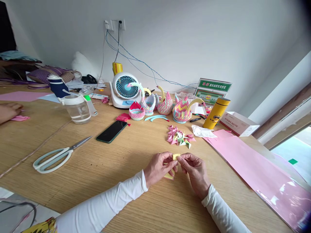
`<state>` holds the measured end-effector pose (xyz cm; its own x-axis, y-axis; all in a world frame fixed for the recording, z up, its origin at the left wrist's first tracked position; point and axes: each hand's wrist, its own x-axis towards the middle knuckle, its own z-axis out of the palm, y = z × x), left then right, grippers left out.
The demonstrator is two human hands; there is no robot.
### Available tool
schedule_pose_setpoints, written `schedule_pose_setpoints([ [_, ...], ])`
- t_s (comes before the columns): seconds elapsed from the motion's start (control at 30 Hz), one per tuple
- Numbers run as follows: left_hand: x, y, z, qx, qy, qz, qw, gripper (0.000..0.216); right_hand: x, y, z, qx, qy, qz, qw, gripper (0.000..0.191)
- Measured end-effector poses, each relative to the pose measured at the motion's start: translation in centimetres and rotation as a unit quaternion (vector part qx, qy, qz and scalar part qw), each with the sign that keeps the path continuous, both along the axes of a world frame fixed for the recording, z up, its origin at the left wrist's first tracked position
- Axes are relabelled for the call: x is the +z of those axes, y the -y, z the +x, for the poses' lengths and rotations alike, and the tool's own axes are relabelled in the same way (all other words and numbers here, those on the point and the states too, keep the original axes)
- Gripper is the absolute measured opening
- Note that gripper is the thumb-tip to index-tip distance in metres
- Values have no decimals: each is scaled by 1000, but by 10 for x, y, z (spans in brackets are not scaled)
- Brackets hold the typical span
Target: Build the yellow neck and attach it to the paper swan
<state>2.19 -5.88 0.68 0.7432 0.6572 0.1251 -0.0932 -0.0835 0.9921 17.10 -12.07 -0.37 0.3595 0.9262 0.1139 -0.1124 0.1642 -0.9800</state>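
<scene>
Between the fingertips of both my hands is a small folded piece of yellow paper [176,156]. My left hand [160,168] pinches it from the left, and my right hand [196,171] grips its right edge with thumb and fingers. Under my left fingers lies more yellow paper [169,176] on the table, partly hidden. Just beyond my hands is a loose pile of folded pink and green paper pieces [180,136]. Behind it stand several folded-paper swans [181,110] in pink, blue and yellow, with curved blue paper strips [157,118] in front of them.
Scissors [60,157] and a phone [112,131] lie to the left. A clear jug [77,110] and a small fan [126,89] stand farther back. Pink sheets [257,174], a yellow bottle [216,113] and a sticky-note box [239,123] are at right. Another person's hand [9,111] rests far left.
</scene>
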Motion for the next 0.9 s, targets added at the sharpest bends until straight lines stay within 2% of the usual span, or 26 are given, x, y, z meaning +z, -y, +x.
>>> schedule_pose_setpoints([
  [0.37,-4,-2,3,11,23,-44,999,44,2,2,-2,11,-7,3,1000,30],
  [0.7,2,-1,1,-1,24,-36,999,42,2,3,-1,30,1,20,999,27],
  [0.9,3,-2,2,11,15,3,1000,41,1,3,-1,44,10,13,999,28],
])
